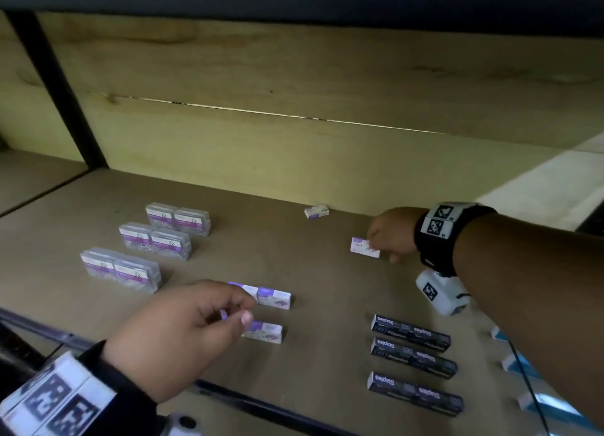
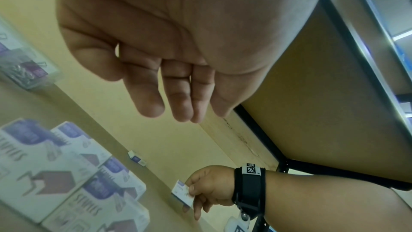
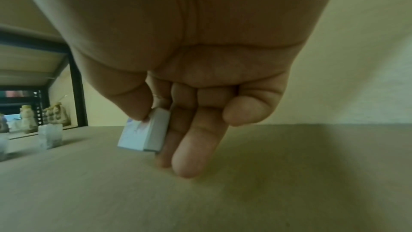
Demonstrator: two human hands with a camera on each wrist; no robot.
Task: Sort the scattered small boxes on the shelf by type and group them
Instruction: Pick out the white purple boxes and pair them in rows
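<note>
On the shelf (image 1: 294, 259) the sorting looks well along: clear clip cases (image 1: 148, 242) sit in pairs at the left, dark staple boxes (image 1: 413, 360) lie in three rows at the front right, and white-and-purple staple boxes (image 1: 273, 298) are gathering in the middle. The right hand (image 1: 392, 234) reaches toward the back and pinches a loose white-and-purple box (image 1: 364, 247) by one short end, thumb on top and fingers behind; in the right wrist view the box is tipped up with its lower edge close to the board, and I cannot tell whether it still touches. The left hand (image 1: 183, 331) hovers over the middle group with its fingers loosely bent — in its own wrist view the palm is empty — though the head view hints at a purple sliver near the thumb that I cannot make out. One more stray box (image 1: 316, 212) lies against the back panel. These cartons are probably light for their size yet dense with staples, stiff-walled and smooth, so a pinch across the long sides should hold better than an end grip, which may let the box swing or a flap open.
</note>
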